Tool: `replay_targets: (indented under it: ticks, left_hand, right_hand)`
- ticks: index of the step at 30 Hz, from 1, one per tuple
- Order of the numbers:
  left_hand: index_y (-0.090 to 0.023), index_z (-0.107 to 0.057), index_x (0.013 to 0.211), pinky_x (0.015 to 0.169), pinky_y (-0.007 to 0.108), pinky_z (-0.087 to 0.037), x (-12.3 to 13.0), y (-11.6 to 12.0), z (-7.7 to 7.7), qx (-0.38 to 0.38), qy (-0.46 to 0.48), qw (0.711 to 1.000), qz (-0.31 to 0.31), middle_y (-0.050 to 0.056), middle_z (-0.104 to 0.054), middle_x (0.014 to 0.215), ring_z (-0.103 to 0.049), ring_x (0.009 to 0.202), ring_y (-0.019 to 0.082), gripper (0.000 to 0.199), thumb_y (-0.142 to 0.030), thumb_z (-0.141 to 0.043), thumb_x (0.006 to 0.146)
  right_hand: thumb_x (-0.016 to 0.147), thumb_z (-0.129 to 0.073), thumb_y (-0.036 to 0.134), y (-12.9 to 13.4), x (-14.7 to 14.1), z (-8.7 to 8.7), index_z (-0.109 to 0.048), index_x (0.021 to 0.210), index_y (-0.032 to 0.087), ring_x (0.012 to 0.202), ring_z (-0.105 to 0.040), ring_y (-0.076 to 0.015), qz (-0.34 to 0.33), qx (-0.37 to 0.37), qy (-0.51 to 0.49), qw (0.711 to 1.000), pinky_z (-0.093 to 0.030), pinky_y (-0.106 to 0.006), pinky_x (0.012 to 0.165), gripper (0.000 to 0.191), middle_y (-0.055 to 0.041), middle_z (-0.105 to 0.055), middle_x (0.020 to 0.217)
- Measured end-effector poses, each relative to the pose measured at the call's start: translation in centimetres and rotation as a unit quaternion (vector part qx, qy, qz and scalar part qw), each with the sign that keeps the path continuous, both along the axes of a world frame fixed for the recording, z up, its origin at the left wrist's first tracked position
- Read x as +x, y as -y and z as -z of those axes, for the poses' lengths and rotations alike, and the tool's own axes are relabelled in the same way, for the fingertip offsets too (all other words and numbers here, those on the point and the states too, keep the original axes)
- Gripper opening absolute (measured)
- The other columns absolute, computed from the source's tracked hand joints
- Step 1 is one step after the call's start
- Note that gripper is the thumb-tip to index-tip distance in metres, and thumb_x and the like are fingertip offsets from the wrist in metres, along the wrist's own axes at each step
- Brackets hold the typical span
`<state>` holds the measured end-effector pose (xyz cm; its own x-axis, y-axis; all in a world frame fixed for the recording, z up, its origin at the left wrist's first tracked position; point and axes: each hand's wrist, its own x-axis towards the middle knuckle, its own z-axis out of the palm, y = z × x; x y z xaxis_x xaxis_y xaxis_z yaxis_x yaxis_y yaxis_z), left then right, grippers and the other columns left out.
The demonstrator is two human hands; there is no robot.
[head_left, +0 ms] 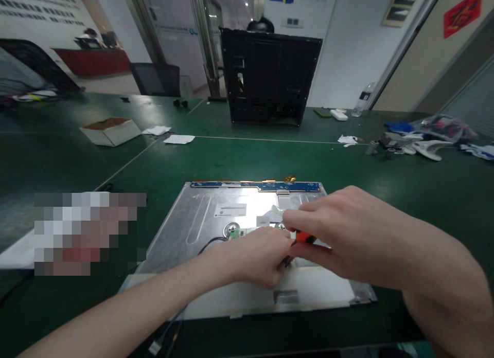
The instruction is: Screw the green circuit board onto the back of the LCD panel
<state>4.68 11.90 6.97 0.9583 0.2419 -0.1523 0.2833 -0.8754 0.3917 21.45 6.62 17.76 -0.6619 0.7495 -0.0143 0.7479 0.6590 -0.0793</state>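
My right hand (328, 234) is closed around an orange-and-black screwdriver (305, 237); most of the tool is hidden by the fingers. Right beside it, my left hand (262, 255) is closed, with its fingertips low over the panel, and whatever they pinch is out of sight. Both hands are over a silver display panel (200, 209) lying with its metal back up. Along its far edge runs a blue circuit board (231, 186). A small green board (234, 233) with dark cables shows just beyond my left hand.
A black monitor housing (272, 75) stands upright across the green table (231, 160). An open cardboard box (111, 131) and papers (179, 139) lie at left. A plastic bottle (363, 100) and a heap of bags (440, 134) are at right. A pixelated area covers the near left.
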Motion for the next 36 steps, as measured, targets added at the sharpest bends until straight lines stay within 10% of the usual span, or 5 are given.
replay_targets:
  ticks: [36]
  left_hand:
    - [-0.017, -0.058, 0.092, 0.066, 0.028, -0.05, 0.02, 0.12, -0.17, -0.018, 0.001, 1.0, -0.016, 0.004, -0.066, 0.086, -0.059, 0.075, 0.019, 0.017, -0.008, -0.058, 0.077]
  right_hand:
    - [0.084, -0.055, 0.015, 0.48, 0.33, -0.48, -0.052, 0.089, 0.021, 0.07, -0.057, -0.016, -0.028, -0.047, -0.022, 0.998, -0.035, -0.029, 0.056, 0.009, -0.0006, -0.065, 0.087]
